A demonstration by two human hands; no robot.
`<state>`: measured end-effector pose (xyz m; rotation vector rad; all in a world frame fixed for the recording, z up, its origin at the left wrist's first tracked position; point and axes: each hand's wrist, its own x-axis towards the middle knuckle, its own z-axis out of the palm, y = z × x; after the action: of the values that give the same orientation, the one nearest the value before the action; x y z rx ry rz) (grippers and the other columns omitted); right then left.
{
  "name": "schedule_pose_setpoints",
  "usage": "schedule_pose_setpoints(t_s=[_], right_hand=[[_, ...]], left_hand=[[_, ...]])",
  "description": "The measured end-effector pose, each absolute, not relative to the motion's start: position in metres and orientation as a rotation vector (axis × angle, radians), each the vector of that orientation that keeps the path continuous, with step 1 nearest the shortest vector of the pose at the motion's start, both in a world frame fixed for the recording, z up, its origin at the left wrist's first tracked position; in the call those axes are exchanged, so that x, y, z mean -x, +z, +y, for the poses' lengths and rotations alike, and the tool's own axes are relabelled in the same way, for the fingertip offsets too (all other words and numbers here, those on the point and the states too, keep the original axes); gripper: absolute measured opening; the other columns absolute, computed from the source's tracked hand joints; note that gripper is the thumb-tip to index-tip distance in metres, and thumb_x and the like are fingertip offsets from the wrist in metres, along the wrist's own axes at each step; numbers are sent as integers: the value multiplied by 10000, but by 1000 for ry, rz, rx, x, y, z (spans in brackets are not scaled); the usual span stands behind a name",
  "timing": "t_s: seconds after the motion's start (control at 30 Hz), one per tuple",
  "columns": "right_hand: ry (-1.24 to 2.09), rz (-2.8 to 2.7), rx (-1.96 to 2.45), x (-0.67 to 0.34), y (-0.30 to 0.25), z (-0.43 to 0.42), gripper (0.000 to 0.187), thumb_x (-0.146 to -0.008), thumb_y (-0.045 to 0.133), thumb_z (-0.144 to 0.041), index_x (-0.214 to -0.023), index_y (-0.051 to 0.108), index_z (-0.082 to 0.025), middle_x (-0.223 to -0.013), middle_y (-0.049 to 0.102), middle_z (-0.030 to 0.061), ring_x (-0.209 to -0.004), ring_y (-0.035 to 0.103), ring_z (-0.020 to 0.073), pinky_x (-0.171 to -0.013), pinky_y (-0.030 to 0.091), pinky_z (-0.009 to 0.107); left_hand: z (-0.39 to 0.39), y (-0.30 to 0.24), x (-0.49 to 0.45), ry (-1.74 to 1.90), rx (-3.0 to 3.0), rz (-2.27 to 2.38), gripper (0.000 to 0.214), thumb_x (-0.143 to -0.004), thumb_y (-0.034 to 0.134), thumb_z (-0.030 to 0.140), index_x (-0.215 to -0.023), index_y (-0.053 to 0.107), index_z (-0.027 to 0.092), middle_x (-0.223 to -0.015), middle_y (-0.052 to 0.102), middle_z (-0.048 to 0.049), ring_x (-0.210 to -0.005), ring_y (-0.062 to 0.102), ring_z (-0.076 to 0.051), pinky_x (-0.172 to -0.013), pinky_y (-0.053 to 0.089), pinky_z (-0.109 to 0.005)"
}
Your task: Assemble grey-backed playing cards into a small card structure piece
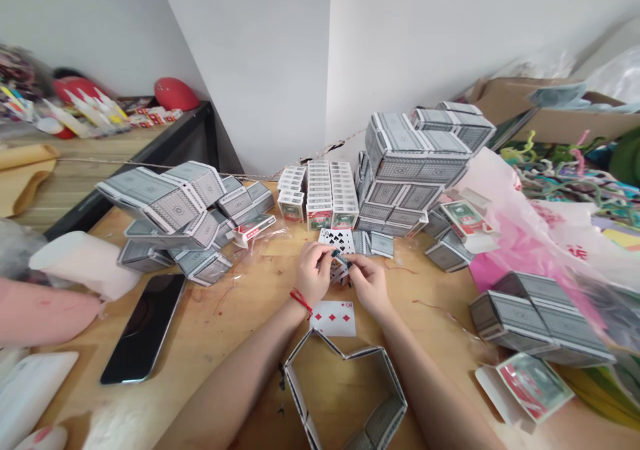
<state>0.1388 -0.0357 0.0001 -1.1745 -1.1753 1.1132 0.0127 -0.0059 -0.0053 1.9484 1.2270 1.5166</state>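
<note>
The fingers (325, 255) of the left hand (313, 275) and the right hand (371, 282) are clamped on a small bent card (342, 259), held between them over the surface (215, 330). Just beyond lies a spade card (336, 238); nearer, a three of diamonds (332, 319), then a notched card frame (384, 423). Farther out, card boxes (320, 193) stand in rows between a left stack (165, 200) and a taller right stack (417, 153) of card blocks.

This looks like a small craft workshop, with playing-card blocks (415, 153) stacked beyond the right hand (371, 283), tangled coloured strands (575, 180) farther to its right, and nozzle-tipped bottles (94, 111) on a second table (100, 157) far left of the left hand (314, 275).
</note>
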Motion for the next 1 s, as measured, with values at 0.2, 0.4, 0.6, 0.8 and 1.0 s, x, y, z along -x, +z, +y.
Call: schedule_pose_setpoints(t_s=[0.2, 0.4, 0.6, 0.8, 1.0], right_hand=[[1194, -1145, 1048, -140, 0, -35, 204, -736, 583, -284, -888, 648, -164, -662, 614, 16, -533, 527, 120, -503, 440, 243], [1118, -1092, 1186, -141, -3, -30, 199, -709, 619, -346, -735, 648, -151, -560, 585, 5, -467, 491, 111, -459, 409, 235], [886, -1059, 1304, -145, -5, -28, 215, -725, 585, -358, -729, 652, -153, -544, 580, 0, -483, 488, 115, -472, 410, 235], [588, -1274, 1387, -145, -4, -35, 194, -761, 546, -309, -721, 666, -163, -622, 648, 23, -523, 536, 125, -529, 429, 238], [548, -1293, 1396, -146, -6, -34, 198, -782, 521, -292, -765, 669, -161, -622, 649, 21, -519, 544, 127, -515, 429, 234]], left_hand=[[-4, -7, -12, 1511, -1808, 1266, 119, -843, 458, 218, -818, 566, 174, -794, 589, -36, -777, 563, -137, -711, 457, -274], [-7, -4, -14, 1458, -1839, 1220, 121, -841, 459, 214, -836, 571, 169, -814, 607, -35, -778, 581, -125, -696, 475, -247], [-8, -5, -15, 1445, -1985, 1263, 266, -798, 521, 208, -1062, 546, 188, -929, 628, -56, -834, 598, -144, -733, 501, -274], [-10, -10, -15, 1453, -2159, 1336, 323, -779, 508, 165, -1099, 539, 196, -914, 652, -45, -792, 618, -133, -765, 512, -275], [-11, -12, -14, 1498, -2090, 1399, 326, -739, 484, 99, -1037, 577, 194, -925, 663, -36, -787, 625, -127, -756, 513, -254]])
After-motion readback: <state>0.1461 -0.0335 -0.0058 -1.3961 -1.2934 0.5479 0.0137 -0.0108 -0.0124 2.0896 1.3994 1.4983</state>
